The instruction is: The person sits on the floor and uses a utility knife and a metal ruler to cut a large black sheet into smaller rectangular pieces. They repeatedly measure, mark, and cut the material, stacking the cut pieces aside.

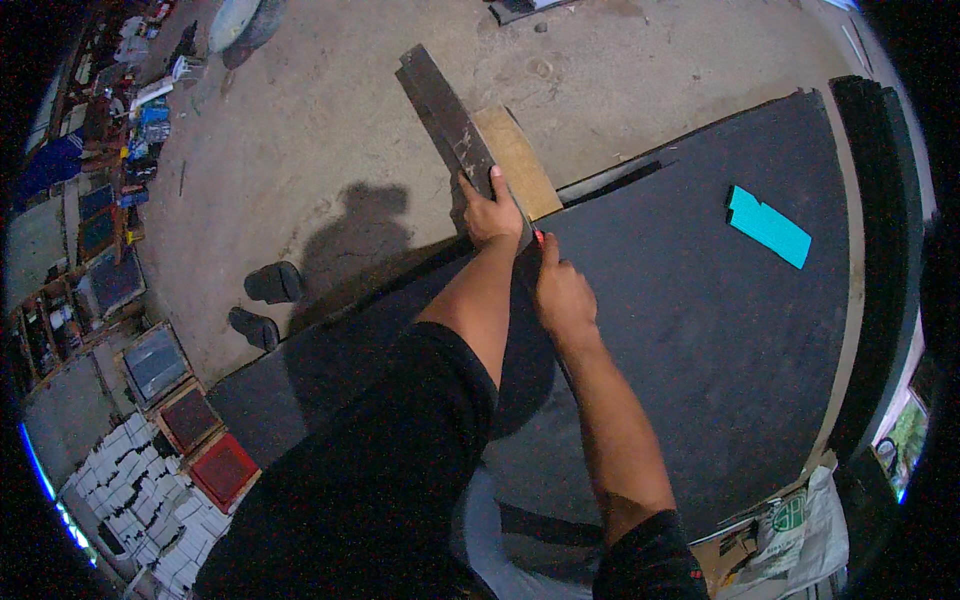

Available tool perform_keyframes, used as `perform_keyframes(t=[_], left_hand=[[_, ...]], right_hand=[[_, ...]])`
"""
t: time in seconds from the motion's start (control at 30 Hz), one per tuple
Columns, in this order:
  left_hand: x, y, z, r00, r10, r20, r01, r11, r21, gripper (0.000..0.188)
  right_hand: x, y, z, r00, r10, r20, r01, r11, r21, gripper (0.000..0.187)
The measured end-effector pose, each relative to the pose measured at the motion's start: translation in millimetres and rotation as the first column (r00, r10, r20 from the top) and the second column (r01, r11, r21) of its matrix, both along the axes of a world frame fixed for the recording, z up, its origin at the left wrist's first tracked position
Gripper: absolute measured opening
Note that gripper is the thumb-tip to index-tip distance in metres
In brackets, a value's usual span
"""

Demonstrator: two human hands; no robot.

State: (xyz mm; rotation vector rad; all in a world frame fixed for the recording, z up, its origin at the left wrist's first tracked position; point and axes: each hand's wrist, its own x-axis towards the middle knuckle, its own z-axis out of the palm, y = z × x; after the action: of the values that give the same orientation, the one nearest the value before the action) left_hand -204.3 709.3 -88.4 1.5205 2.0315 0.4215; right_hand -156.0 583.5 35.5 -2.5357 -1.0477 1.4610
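My left hand [493,218] presses on a long dark straight bar [447,112], thumb on top and fingers along its left side. The bar slants from the bare floor to the edge of a large black sheet [690,330]. Just to the right, my right hand [566,297] is closed on a small red-handled cutter [539,238] beside the bar's near end. Only a bit of red shows; the rest is hidden by my fingers. A tan board [520,165] lies along the bar's right side, its near end at the sheet's edge.
A turquoise piece [770,228] lies on the sheet at right. Dark slippers [273,283] rest on the floor at left. Framed panels [222,470] and a stack of white pieces [150,500] stand lower left. A white sack [805,530] sits lower right.
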Motion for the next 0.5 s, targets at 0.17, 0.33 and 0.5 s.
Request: perform_keyframes(t=[0.17,0.33,0.5], left_hand=[[0,-1,9,0.999,-0.019,0.027,0.020,1.000,-0.015,0.086],[1,-1,18,0.999,-0.038,0.021,0.039,0.998,-0.049,0.087],[1,-2,16,1.000,-0.029,-0.007,0.029,0.999,-0.013,0.085]], right_hand=[[6,10,0,0.999,-0.030,-0.037,0.028,0.997,-0.070,0.044],[6,26,1,0.998,-0.057,-0.023,0.055,0.994,-0.097,0.032],[5,33,7,0.991,-0.127,-0.046,0.120,0.984,-0.130,0.033]])
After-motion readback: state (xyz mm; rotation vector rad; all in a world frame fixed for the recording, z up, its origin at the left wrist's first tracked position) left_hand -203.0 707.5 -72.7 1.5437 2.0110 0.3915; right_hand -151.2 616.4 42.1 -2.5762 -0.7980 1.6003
